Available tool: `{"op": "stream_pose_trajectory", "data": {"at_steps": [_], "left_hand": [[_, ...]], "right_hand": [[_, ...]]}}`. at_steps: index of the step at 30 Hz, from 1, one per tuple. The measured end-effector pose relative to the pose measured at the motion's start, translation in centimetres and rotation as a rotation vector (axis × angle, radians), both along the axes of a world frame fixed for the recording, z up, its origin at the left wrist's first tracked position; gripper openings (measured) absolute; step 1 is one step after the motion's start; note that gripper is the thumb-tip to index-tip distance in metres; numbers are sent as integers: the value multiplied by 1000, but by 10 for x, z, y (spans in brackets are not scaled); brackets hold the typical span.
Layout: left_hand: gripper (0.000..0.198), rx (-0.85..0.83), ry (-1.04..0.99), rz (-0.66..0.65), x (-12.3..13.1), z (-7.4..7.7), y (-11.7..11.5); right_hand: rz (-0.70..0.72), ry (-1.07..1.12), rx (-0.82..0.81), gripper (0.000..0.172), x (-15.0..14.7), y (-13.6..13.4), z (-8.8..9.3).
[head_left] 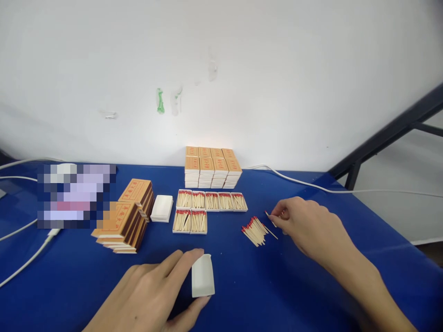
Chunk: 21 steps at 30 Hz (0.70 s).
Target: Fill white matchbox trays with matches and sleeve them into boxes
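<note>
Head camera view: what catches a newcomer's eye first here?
Seven open trays of red-tipped matches sit in two rows at centre, with stacked orange matchboxes behind them. The right hand pinches a single match beside a loose match pile; the left hand holds an empty white tray near the front.

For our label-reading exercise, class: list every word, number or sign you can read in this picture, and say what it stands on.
None can be read.
Orange matchbox labels: print too small to read.
Pixelated patch: blurred out.
White tray in left hand: blank.
Single match in right hand: no print.
</note>
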<state>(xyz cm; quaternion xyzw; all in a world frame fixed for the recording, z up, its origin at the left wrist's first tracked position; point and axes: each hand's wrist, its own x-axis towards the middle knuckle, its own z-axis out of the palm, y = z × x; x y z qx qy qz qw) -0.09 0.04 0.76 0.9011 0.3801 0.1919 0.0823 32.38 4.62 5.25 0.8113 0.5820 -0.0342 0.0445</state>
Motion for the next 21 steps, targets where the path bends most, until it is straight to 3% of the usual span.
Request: {"op": "stream_pose_trajectory", "data": {"at_steps": [9,15,21], "left_hand": [[32,147,-94,-10,3,0,3],[34,128,-145,-36,-2,0,2],[49,43,-117,-150,-5,5,1]], "right_hand": [[155,267,-24,25,8,-3,6],[-31,78,19,15,12,0,10],[-31,-48,64,16,11,-2,-1]]}}
